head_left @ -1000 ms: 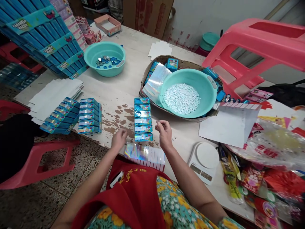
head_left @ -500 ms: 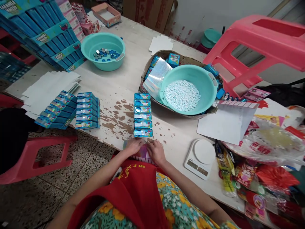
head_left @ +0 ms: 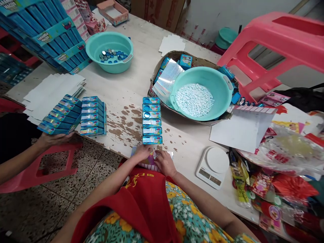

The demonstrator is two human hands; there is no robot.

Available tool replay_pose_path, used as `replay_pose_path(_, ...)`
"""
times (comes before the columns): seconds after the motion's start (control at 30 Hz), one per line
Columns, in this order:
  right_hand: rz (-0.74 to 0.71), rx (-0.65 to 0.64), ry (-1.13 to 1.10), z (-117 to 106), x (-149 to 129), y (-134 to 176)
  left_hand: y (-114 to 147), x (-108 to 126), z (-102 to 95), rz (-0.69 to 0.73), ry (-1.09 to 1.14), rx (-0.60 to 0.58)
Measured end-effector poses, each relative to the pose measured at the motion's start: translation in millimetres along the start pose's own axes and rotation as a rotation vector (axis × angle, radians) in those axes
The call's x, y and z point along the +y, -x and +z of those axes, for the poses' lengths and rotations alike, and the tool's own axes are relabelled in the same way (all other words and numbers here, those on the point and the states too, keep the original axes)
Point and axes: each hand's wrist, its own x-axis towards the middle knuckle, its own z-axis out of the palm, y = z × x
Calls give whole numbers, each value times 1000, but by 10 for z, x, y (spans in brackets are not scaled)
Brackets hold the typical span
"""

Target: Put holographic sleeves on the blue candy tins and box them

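My left hand (head_left: pixel 143 153) rests at the table's front edge, its fingers closed at a shiny sheet of stickers (head_left: pixel 148 166) with a striped lower edge. Beside it my right hand (head_left: pixel 165 162) is bent over the same sheet, fingertips pinched near a small whitish piece too small to make out. Both hands hide much of the sheet. Just beyond the fingers stands a column of several small blue candy tins (head_left: pixel 152 123). The nearer tins carry shiny strips on their edges; the farther ones show round blue spots.
A co-worker's hand (head_left: pixel 57 139) supports a blue tin pack (head_left: pixel 60 114) at left, beside another pack (head_left: pixel 93 116). A basin of white candies (head_left: pixel 202 72) sits on a carton (head_left: pixel 158 62). A basin (head_left: pixel 111 67) holds caps. A scale (head_left: pixel 212 167) stands right.
A co-worker's hand has come in from the left under the tilted tin pack. My right hand has shifted slightly, and more of the sheet shows beside it.
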Motion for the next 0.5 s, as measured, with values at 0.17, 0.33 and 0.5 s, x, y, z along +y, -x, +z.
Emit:
replay_pose_path(0.17,131,-22,-158,-240,-82,21,11,50,-48,-30,15,-3)
replay_pose_path(0.33,240,131,-567,-925,-301,83,463,280,-421,154,413,55)
replay_pose_path(0.5,305,138,-821,-1440,-491,46,930,595,-922,258,864,-122)
